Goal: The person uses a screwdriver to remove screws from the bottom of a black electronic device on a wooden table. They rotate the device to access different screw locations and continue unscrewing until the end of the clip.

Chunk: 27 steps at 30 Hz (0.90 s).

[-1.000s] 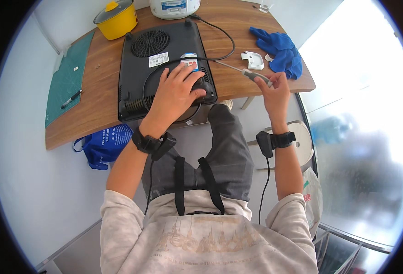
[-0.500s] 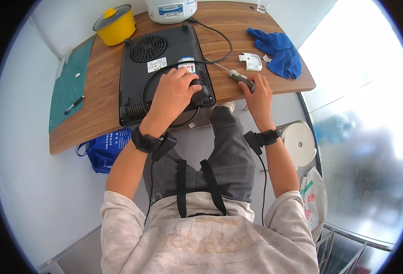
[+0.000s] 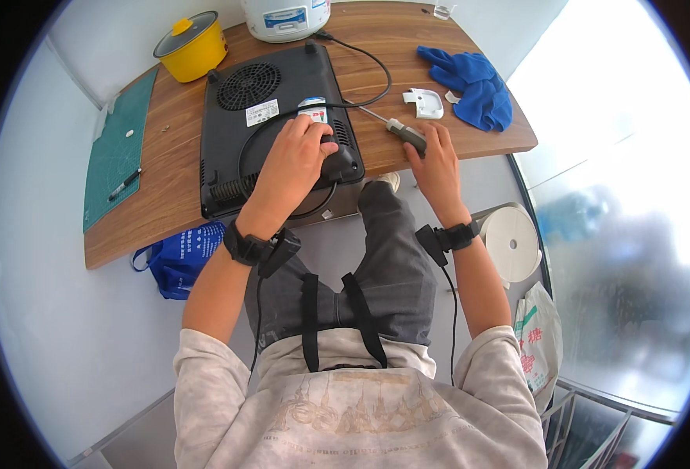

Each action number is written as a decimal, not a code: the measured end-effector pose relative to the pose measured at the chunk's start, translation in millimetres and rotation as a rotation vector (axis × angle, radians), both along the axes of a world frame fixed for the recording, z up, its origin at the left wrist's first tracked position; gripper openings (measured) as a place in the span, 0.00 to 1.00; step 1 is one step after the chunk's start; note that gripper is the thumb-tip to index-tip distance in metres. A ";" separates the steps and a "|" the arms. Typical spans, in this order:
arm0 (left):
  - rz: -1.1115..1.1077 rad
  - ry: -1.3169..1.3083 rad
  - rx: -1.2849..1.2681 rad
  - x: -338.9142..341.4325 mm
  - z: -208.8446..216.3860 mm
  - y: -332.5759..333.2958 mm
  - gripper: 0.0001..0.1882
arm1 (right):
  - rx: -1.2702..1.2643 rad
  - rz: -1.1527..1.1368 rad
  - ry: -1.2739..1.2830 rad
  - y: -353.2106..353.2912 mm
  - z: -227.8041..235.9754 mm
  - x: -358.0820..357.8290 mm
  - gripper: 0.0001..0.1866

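A black induction cooker [image 3: 280,80] lies upside down on the wooden table, its round fan grille and white label facing up. My left hand [image 3: 295,159] rests on the cooker's near right part with curled fingers and the thumb close to them. Whatever lies under those fingers is hidden. A black power cord [image 3: 372,100] loops over the cooker and past this hand. To the right, my right hand [image 3: 436,166] is closed on the grey handle of a screwdriver [image 3: 403,132]. Its metal shaft points left to the cooker's right edge, where the tip cannot be made out.
A white plastic part [image 3: 428,112] and a blue cloth [image 3: 482,102] lie at the right. Behind the cooker stand a yellow pot [image 3: 193,56] and a white appliance [image 3: 285,30]. At the left, a green cutting mat [image 3: 110,172] bears a black pen [image 3: 125,184].
The whole view has shifted slightly, so the tabletop things sit a little farther left. Both hands keep nearly the same places, the right one still on the screwdriver handle.
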<state>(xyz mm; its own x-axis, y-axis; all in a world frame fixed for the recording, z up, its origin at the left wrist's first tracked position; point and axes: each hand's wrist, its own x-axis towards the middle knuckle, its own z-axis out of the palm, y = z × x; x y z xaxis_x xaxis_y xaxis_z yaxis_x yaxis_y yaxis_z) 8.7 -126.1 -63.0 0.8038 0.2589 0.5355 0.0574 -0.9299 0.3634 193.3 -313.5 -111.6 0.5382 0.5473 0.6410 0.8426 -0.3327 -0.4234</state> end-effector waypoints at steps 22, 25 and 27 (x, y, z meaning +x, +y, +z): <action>0.006 -0.011 0.004 0.1 -2.7 -1.1 0.12 | 0.047 0.080 0.073 -61.5 118.4 -77.7 0.11; 0.021 -0.025 0.028 0.1 -3.7 -1.2 0.11 | 0.024 0.096 0.070 -62.8 117.3 -79.6 0.11; 0.019 -0.028 0.022 -0.2 -3.7 -1.1 0.11 | 0.008 0.098 0.078 -62.1 116.8 -79.3 0.11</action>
<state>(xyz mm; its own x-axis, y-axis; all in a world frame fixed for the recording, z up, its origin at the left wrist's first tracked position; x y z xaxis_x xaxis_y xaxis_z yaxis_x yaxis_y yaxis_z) 8.5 -127.2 -66.6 0.7837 0.2621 0.5632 0.0654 -0.9364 0.3447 114.0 -375.6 5.3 0.5308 0.5945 0.6040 0.8353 -0.2466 -0.4914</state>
